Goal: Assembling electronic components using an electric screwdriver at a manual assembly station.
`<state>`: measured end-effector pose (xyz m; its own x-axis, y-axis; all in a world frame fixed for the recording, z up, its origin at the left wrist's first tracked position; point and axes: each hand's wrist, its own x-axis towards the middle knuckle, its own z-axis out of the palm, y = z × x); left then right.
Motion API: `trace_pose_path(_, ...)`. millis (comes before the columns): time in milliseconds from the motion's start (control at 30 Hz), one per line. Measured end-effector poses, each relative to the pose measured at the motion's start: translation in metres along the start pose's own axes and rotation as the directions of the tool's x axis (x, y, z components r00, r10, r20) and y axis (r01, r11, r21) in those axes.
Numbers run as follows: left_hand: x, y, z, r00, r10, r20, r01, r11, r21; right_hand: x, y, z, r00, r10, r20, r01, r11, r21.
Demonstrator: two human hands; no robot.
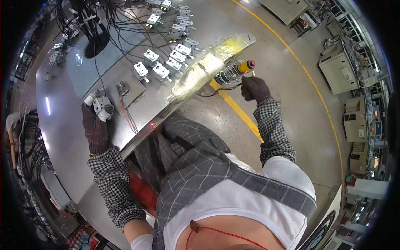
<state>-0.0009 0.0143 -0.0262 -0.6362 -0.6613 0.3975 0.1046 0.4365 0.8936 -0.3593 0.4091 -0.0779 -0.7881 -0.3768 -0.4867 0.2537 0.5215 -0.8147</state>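
Note:
My left hand (96, 131), in a dark knit glove, is closed around a small metal-and-white device (101, 105) at the table's near left. Pale coverings show on the thumb and fingertip that grip it, and a thin black cable runs up from it. Off the table's right edge, my right hand (255, 88), also gloved, is curled closed. Just above it is a yellow-and-black handled tool (245, 66) with a red end and a metal wire coil around its lower part. Something small and white shows above the right fingers; what they hold is hidden.
Several white-and-metal devices (161, 71) on black cables lie across the metal table (62, 137). A small metal fixture (122, 88) with red wires sits on a plate. Yellowish wrapping (196, 75) covers the table's right edge. Cabinets (339, 68) stand beyond the floor at right.

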Motion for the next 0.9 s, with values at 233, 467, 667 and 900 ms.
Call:
trace_pose_path(233, -0.005, 0.004, 0.005, 0.998, -0.059, 0.033, 0.064, 0.977, -0.201, 0.025, -0.058, 0.053, 0.956, -0.264, 0.129, 0.212, 0.319, -0.924)
trace_pose_path(467, -0.004, 0.0, 0.006, 0.989, -0.128, 0.077, 0.139, 0.977, -0.164, 0.065, -0.094, 0.116, 0.946, -0.042, 0.322, 0.31, -0.185, -0.933)
trace_pose_path(667, -0.006, -0.001, 0.002, 0.998, -0.063, 0.013, 0.061, 0.988, 0.144, 0.07, -0.102, 0.1, 0.943, 0.03, 0.333, 0.327, -0.281, -0.902)
trace_pose_path(900, -0.004, -0.01, 0.001, 1.0, -0.015, -0.007, 0.016, 0.983, 0.185, 0.015, -0.111, 0.024, 0.969, -0.06, 0.238, 0.213, -0.276, -0.937)
